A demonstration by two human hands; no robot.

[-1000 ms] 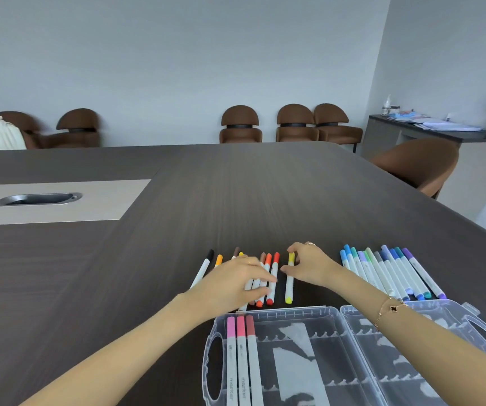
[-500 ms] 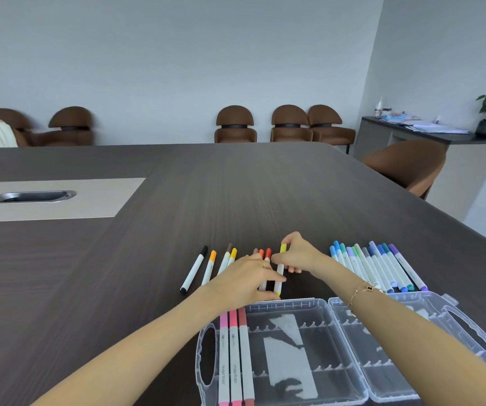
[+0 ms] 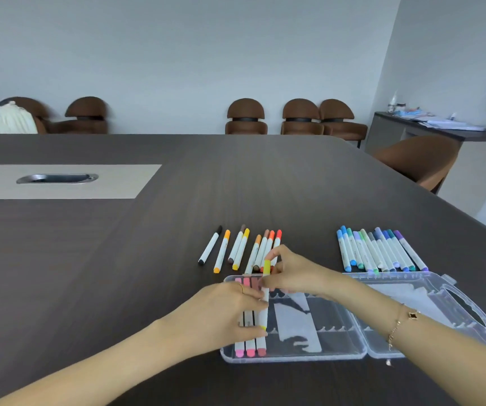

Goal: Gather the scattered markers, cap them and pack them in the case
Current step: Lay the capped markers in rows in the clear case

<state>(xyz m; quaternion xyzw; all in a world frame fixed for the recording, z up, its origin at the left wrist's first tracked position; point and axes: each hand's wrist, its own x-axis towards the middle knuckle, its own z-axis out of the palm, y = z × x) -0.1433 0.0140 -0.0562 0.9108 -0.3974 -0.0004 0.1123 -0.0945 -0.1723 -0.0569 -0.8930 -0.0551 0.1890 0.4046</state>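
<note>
Both hands hold one yellow marker over the left half of the open clear plastic case. My left hand grips its barrel, and my right hand pinches its yellow cap end. Three pink and red markers lie in the case's left slots, partly hidden under my left hand. A row of warm-coloured markers, black through red, lies on the table beyond the case. A group of blue, green and purple markers lies to the right.
The dark wooden table has a light inset panel with a metal cable slot at the far left. Brown chairs line the back wall. Another chair and a side counter with a plant stand at the right.
Both hands have lifted the yellow marker out of the row and brought it toward me, over the case beside the three pink and red markers.
</note>
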